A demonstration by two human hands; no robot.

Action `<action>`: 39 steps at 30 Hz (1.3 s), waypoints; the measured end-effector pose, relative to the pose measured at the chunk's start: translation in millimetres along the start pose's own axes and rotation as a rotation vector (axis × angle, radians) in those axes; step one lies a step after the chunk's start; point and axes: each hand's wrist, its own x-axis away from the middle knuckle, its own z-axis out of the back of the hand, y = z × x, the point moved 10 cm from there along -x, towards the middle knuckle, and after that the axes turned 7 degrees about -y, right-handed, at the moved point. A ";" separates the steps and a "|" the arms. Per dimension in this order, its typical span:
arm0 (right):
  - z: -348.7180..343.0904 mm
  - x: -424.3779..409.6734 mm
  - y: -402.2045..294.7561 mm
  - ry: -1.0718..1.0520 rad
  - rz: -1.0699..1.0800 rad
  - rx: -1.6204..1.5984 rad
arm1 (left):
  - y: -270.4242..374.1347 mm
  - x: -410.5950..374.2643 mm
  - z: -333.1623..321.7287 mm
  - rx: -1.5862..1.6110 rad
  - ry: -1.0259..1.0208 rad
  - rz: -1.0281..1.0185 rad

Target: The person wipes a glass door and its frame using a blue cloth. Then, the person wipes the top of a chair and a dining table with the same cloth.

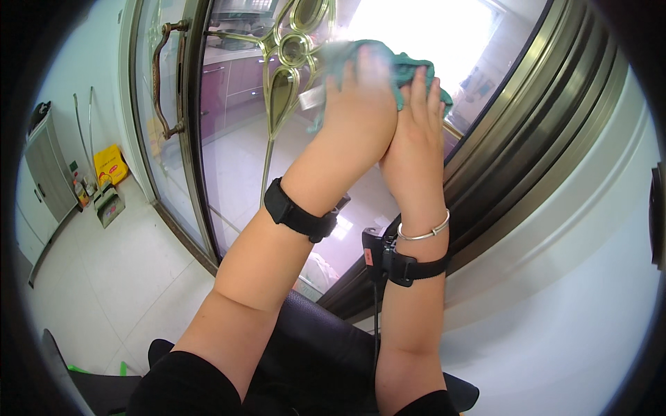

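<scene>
A green cloth lies bunched against the glass pane of a metal-framed sliding door. My left hand presses on the cloth's left part; its fingers are blurred, and a white tag sticks out beside it. Close against it on the right, my right hand rests with its fingers spread on the cloth's lower right part. Gold-coloured ornamental metalwork runs down the glass left of the cloth. Both wrists carry black straps, and a silver bangle circles the right wrist.
A curved bronze door handle is on the door at left. Dark metal frame profiles and a white wall stand at right. Behind the left arm are a dustpan, a yellow bag, bottles and a grey cabinet. A black seat is below.
</scene>
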 end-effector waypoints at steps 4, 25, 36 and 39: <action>-10.9 13.5 -3.4 -0.247 0.048 -0.043 | 3.1 20.1 -29.1 0.070 -0.720 0.131; 29.9 28.9 7.4 -0.328 -0.177 -0.119 | 45.9 14.0 2.8 0.284 -0.502 -0.141; 9.1 16.2 1.9 -0.233 -0.058 0.035 | 20.0 14.5 -18.4 -0.076 -0.625 0.063; 4.6 26.1 4.4 -0.357 -0.075 0.026 | 27.7 25.5 -27.7 0.033 -0.720 -0.031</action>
